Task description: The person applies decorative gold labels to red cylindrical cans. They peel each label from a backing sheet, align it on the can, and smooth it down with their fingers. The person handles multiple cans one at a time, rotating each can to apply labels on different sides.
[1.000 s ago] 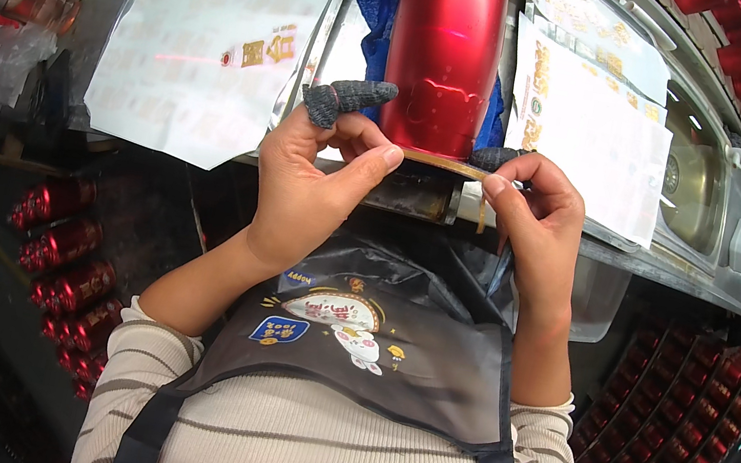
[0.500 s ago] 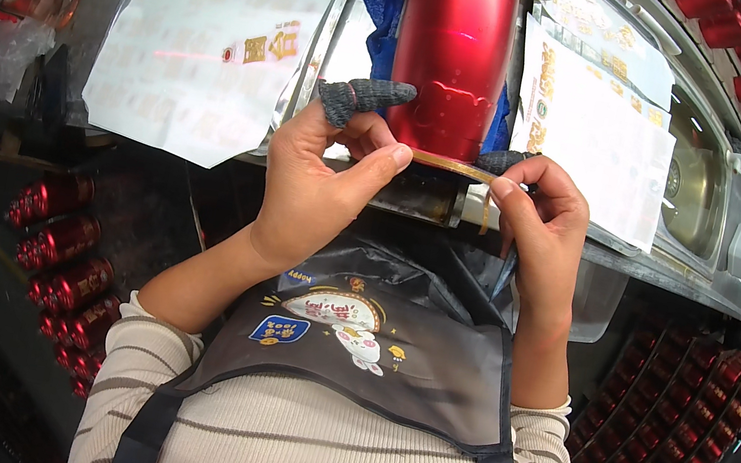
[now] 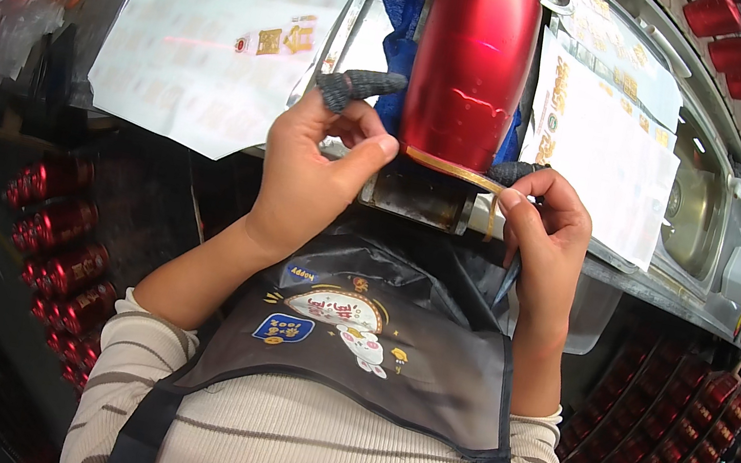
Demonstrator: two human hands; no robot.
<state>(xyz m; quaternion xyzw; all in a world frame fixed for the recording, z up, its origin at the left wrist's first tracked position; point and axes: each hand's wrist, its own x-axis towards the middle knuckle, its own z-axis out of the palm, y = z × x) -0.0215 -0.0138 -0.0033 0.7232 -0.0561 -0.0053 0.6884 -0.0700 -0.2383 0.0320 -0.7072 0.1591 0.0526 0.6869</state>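
Observation:
A glossy red bottle (image 3: 475, 62) stands on the work surface in front of me, its base toward me. A thin gold strip (image 3: 451, 167) runs along the base edge, and a loose end hangs at its right. My right hand (image 3: 546, 218) pinches that strip between thumb and finger; a pointed grey-blue tool (image 3: 509, 278) sticks out below its palm. Just left of the base is my left hand (image 3: 319, 158), thumb and index apart, the other fingers curled, with nothing visible in it. Dark knitted finger covers show on both hands.
White sheets with gold decals lie on a tray at left (image 3: 217, 36) and on the right (image 3: 593, 152). A metal sink (image 3: 693, 199) with a white tap is at far right. Red bottles are racked low on both sides (image 3: 60, 221). A blue cloth (image 3: 396, 28) lies behind the bottle.
The bottle and trays sit slightly further right in the picture. My left thumb has come off the strip's left end; the right hand still pinches the other end.

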